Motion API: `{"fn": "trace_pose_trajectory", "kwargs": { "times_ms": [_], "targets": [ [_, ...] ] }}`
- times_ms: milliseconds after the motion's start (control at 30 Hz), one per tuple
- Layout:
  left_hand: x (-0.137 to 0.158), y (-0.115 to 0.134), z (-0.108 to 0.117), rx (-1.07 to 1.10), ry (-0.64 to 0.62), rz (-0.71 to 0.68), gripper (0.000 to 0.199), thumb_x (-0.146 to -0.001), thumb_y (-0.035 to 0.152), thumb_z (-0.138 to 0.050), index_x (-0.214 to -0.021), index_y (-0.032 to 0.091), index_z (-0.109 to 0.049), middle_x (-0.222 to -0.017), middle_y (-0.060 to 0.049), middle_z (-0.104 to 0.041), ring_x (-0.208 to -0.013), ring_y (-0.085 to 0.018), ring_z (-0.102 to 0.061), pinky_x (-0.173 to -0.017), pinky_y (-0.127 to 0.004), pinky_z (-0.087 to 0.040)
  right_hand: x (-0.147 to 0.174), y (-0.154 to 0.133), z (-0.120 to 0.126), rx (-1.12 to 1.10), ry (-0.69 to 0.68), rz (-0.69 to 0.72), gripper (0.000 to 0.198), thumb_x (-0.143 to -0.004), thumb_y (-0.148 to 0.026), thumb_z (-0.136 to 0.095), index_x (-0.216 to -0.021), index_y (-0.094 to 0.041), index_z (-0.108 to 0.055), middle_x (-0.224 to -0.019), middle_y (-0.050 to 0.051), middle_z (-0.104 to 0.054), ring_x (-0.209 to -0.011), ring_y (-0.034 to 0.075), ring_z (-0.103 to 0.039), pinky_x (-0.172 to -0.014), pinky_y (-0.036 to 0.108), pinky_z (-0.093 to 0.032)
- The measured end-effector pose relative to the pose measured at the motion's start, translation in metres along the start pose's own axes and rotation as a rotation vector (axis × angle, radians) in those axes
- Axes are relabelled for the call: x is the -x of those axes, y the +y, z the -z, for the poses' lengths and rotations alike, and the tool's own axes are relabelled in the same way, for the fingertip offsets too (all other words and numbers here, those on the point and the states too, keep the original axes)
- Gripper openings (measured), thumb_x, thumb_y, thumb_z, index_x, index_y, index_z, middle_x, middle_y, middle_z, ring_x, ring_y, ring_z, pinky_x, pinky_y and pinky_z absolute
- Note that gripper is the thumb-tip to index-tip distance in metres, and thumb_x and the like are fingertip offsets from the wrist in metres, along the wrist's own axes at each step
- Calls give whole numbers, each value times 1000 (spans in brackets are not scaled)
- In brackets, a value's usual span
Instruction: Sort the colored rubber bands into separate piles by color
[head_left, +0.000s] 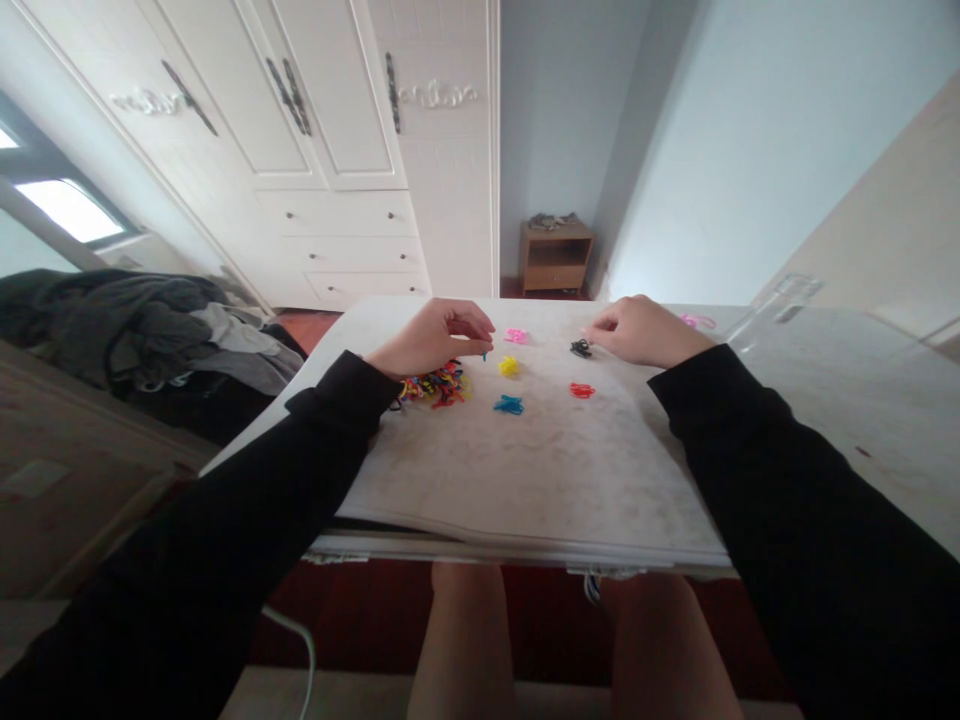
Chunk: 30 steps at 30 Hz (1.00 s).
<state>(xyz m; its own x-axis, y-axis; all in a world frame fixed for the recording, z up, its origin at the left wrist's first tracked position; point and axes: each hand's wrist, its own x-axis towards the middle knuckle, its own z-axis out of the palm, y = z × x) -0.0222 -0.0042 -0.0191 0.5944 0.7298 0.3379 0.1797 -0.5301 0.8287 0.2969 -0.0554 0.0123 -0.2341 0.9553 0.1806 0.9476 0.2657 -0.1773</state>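
My left hand [442, 338] is closed in a pinch above a mixed pile of coloured rubber bands [435, 386]. A small blue rubber band [484, 356] sticks out below its fingertips. On the right, my right hand [637, 328] has its fingertips pressed together at the edge of a small heap of black bands [580, 348]; whether a band is between them is hidden. Between the hands lie small heaps of pink bands [516, 336], yellow bands [509, 367] and blue bands [509, 404]. Red bands [582, 390] lie nearer me, below the black ones.
The heaps rest on a pale, stained table [480, 480]. Behind my right wrist are a pink item [697, 321] and a clear plastic container [776, 310]. Dark clothes [142, 330] are piled at the left. A white wardrobe [337, 120] and a wooden nightstand [556, 258] stand beyond.
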Motion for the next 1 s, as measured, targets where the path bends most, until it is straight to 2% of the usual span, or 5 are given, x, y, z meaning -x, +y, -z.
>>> {"fn": "trace_pose_trajectory", "kwargs": {
  "times_ms": [133, 233, 433, 700, 1000],
  "targets": [
    [-1, -2, 1, -31, -5, -13, 25, -73, 32, -88, -86, 17, -72, -85, -6, -79, -82, -17, -75, -81, -33, -62, 2, -4, 3, 33, -44, -68, 40, -94, -40, -60, -67, -19, -78, -62, 8, -71, -62, 21, -61, -64, 37, -41],
    [-1, 0, 2, -19, -18, -6, 26, -73, 31, -88, -87, 16, -72, -84, -6, -78, -81, -17, -76, -79, -33, -62, 3, -4, 1, 76, 34, -102, 42, -94, -43, -59, -64, -20, -77, -58, 8, -67, -61, 22, -61, -64, 37, -43],
    [3, 10, -1, 2, -60, 34, 30, -71, 33, -91, -88, 17, -73, -83, -6, -78, -80, -18, -76, -78, -34, -64, 0, -2, -6, 83, 204, -68, 31, -92, -40, -61, -75, -22, -81, -77, 8, -78, -78, 25, -68, -75, 38, -52],
    [9, 19, -10, 17, -211, 6, 28, -72, 32, -92, -88, 17, -76, -80, -6, -78, -73, -18, -76, -69, -30, -64, -2, -7, -7, 55, 159, -46, 30, -93, -38, -62, -81, -20, -82, -86, 10, -79, -83, 27, -70, -83, 41, -53],
    [8, 19, -19, -177, -293, -82, 18, -76, 25, -87, -90, 17, -79, -79, -5, -81, -75, -17, -77, -76, -29, -62, -3, -7, -10, 65, 177, -22, 28, -92, -37, -62, -81, -21, -81, -89, 9, -80, -88, 26, -70, -85, 40, -53]
  ]
}}
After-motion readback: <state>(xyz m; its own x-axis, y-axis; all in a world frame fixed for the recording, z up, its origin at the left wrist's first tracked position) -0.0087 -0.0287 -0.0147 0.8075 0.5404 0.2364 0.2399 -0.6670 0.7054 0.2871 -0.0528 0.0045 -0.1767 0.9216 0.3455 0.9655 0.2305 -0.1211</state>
